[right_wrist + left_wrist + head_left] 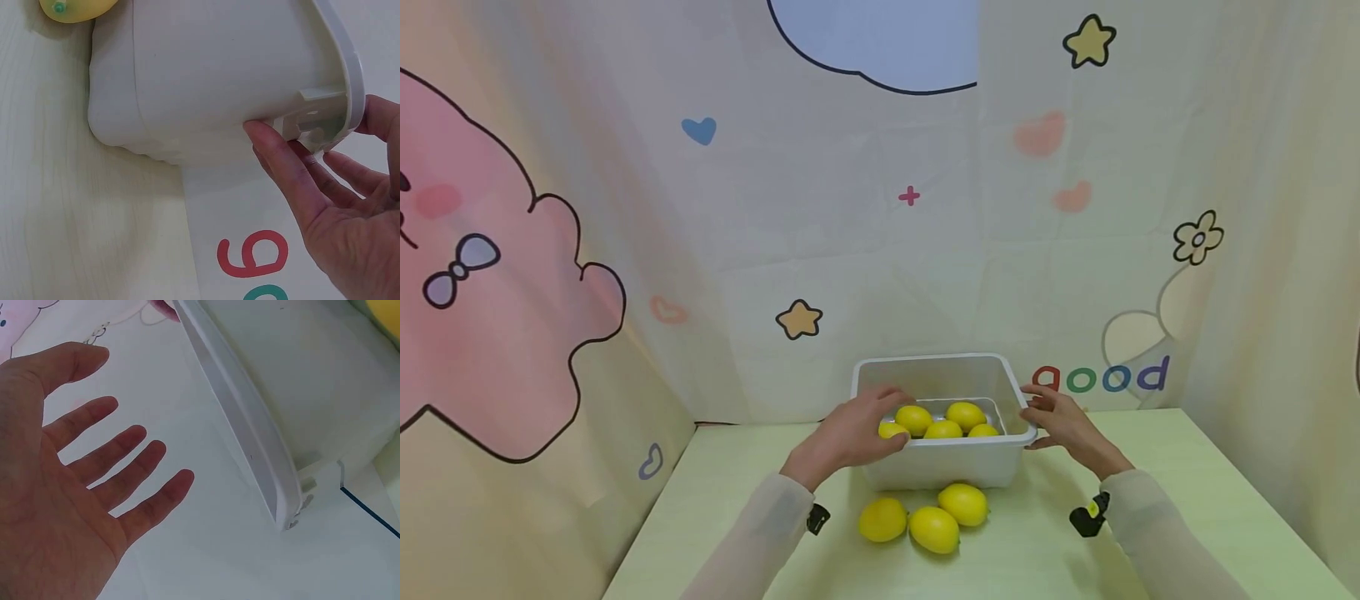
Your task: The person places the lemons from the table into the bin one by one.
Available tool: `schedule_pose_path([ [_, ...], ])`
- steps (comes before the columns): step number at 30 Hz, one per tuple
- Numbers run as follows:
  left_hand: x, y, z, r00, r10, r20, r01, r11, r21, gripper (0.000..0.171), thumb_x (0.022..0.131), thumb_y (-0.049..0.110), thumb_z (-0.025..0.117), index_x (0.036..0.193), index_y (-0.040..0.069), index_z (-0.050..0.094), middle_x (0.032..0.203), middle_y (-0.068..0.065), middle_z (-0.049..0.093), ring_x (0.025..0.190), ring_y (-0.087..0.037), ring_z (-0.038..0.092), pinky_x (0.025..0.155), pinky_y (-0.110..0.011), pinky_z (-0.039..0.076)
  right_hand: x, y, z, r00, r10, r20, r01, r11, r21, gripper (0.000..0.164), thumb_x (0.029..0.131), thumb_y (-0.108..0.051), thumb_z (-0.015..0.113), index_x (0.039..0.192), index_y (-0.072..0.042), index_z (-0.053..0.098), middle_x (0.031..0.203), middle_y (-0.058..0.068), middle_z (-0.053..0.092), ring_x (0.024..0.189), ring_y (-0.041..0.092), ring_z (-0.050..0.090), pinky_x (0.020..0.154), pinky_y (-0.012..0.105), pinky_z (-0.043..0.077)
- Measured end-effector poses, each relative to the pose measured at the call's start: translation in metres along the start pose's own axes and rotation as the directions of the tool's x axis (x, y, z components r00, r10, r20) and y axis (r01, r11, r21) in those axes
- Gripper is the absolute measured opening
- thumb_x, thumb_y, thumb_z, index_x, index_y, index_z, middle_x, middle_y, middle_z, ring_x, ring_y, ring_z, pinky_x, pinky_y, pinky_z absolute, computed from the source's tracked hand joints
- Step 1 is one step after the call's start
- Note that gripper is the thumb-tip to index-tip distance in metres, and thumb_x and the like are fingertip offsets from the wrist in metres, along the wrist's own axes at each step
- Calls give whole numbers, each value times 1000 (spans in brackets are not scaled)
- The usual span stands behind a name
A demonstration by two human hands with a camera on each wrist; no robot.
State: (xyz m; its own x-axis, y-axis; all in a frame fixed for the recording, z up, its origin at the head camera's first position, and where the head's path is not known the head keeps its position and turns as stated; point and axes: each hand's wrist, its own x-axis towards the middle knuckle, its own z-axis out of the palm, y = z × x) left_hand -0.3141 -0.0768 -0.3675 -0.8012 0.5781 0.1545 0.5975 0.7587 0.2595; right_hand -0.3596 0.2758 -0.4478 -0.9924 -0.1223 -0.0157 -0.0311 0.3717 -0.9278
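Note:
A white plastic bin (pixel 940 467) stands on the table with several yellow lemons (pixel 966 415) inside. My left hand (pixel 861 429) hovers over the bin's left side, overlapping its rim in the head view. In the left wrist view its fingers (pixel 147 512) spread loosely, apart from the bin's rim (pixel 250 419), and hold nothing. At the right side, my right hand (pixel 1067 421) grips the bin's rim by the corner. The right wrist view has its fingers (pixel 281 162) beneath the rim and against the outer wall, with another digit over the edge.
Three more lemons lie on the table just in front of the bin: a left one (pixel 883 520), a middle one (pixel 934 530) and a right one (pixel 963 505). Behind the pale green table (pixel 715 517) hangs a printed curtain (pixel 850 233), close to the bin's back.

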Motion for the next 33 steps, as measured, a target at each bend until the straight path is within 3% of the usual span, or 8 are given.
schedule_pose_path([
  [7, -15, 0, 14, 999, 38, -39, -36, 999, 34, 55, 94, 41, 59, 146, 28, 46, 152, -2, 44, 135, -24, 49, 107, -48, 47, -2, -2, 1, 1000, -12, 4, 12, 1000, 7, 59, 98, -18, 57, 150, -3, 32, 143, 35, 41, 107, 37, 64, 73, 43, 62],
  [16, -30, 0, 28, 997, 58, -58, -56, 998, 36, 54, 95, 47, 58, 144, 26, 49, 149, -2, 47, 125, -23, 56, 101, -44, 51, -2, -2, 1, 1000, -9, 3, 9, 1000, -3, 60, 98, -19, 57, 151, -4, 32, 143, 34, 42, 113, 42, 60, 73, 42, 62],
  [26, -42, -5, 48, 998, 67, -13, -66, 997, 28, 52, 94, 43, 61, 142, 28, 51, 145, 0, 50, 125, -21, 55, 99, -43, 52, -2, -1, 1, 1000, -8, 4, 8, 1000, -5, 60, 98, -20, 57, 151, -4, 31, 143, 33, 42, 113, 42, 60, 74, 42, 62],
  [33, -46, -12, 62, 996, 89, -8, -88, 995, 37, 50, 92, 41, 63, 139, 27, 53, 145, 0, 52, 127, -21, 54, 99, -43, 52, -2, -1, 1, 1000, -4, 1, 4, 1000, -7, 60, 98, -20, 57, 151, -5, 32, 143, 33, 43, 106, 33, 63, 74, 42, 62],
])
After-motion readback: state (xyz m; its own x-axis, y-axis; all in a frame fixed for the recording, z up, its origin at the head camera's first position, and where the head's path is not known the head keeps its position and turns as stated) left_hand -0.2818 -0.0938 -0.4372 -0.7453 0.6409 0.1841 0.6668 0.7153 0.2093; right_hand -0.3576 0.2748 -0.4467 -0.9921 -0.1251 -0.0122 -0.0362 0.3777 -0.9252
